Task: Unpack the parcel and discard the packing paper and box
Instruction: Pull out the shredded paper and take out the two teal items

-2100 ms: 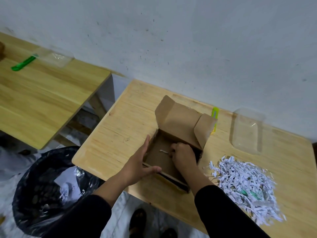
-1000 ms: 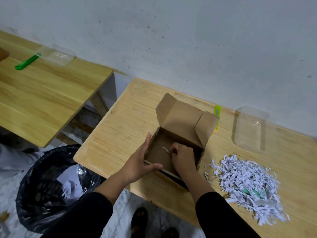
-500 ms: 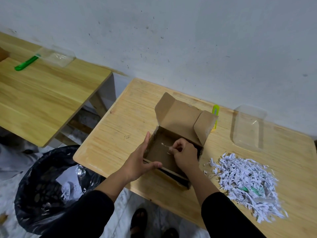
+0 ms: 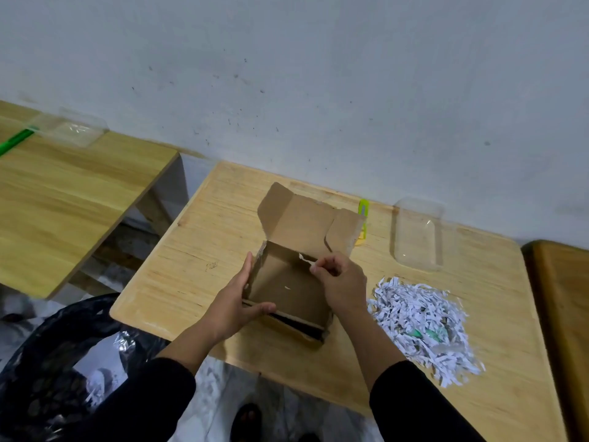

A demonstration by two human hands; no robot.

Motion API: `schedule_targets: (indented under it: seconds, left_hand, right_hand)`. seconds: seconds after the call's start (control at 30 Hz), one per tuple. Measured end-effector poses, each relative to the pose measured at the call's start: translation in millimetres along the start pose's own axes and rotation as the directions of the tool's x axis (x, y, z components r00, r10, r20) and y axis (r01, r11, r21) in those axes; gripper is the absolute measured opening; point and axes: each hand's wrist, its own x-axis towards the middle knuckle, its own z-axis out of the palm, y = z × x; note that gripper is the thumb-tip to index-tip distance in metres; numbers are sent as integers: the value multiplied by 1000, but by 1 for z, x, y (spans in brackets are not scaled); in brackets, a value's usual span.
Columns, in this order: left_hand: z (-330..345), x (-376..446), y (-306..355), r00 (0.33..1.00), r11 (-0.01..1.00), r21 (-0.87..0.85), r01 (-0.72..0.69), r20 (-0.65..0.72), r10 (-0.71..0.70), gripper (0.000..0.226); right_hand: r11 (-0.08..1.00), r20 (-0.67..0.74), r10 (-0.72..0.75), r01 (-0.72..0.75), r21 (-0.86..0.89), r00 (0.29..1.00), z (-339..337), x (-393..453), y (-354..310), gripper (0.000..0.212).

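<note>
Head camera looks down, close, over the table (image 4: 197,250).

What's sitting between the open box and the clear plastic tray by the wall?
In the head view, a yellow-green cutter lies against the wall, partly hidden behind the cardboard box flap. From there to the clear tray only bare table shows.
</note>
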Motion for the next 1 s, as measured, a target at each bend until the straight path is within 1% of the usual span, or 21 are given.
schedule_targets:
  seconds: [0.07, 0.13, 0.17, 0.23, 0.3, 0.4, 0.47, 0.53, 0.6, 0.67, 0.7, 0.77, 0.87, 1.0]
  left_hand:
    - [0, -2, 3, 1000, 1000, -6, 3, -5, -3, 112]
    - [-1, -4, 6, 1000, 1000, -1, -3, -4, 3, 110]
    - [-2, -4, 7, 1000, 1000, 7, -10, 1, 10, 110]
    - [-2, -4, 9, 1000, 999, 46, -11, 0, 11, 112]
    - [-2, -4, 12, 1000, 995, 102, 2, -13, 0, 112]
    - [-2, -5, 15, 1000, 987, 160, 24, -1, -25, 112]
    - [-4, -6, 17, 999, 978, 204, 30, 17, -35, 114]
    - [-8, -5, 17, 998, 966, 256, 31, 38, -42, 118]
    - [-11, -2, 19, 996, 949, 313, 38, 67, -62, 120]
    - [-13, -1, 23, 993, 932, 361, 39, 92, -78, 115]
    - [-15, 0, 26, 992, 917, 398, 34, 98, -79, 111]
    - [-18, 3, 33, 995, 857, 516, 21, 74, -69, 104]
    - [-22, 6, 50, 999, 745, 666, -33, 31, 17, 92]
    - [-20, 10, 81, 987, 621, 770, -146, 71, 144, 78]
  right_hand:
    - [999, -78, -12, 15, 33, 997, -17, -2, 5, 7]
    - [995, -135, 35, -22, 97, 990, -35, -8, 11, 9]
    - [994, -170, 54, -37, 99, 984, -44, -11, 14, 10]
    - [998, -241, 58, -53, 27, 969, -63, -14, 21, 9]
    - [993, -277, 49, -77, -88, 960, -78, -16, 30, 11]
    - [967, -226, 110, -157, -202, 968, -91, -21, 41, 21]
    - [929, -185, 105, -163, -332, 977, -97, -25, 44, 26]
    - [834, -103, 76, -120, -538, 992, -102, -27, 44, 36]
    - [744, 21, 92, -55, -666, 996, -107, -28, 39, 47]
    - [689, 128, 164, -21, -724, 978, -110, -29, 30, 57]
    - [668, 167, 182, 3, -744, 969, -110, -28, 26, 58]
    - [642, 216, 185, 48, -765, 959, -109, -28, 15, 52]
    - [613, 227, 221, 46, -788, 948, -107, -27, -2, 49]
    - [600, 191, 212, 26, -800, 959, -103, -26, -18, 49]
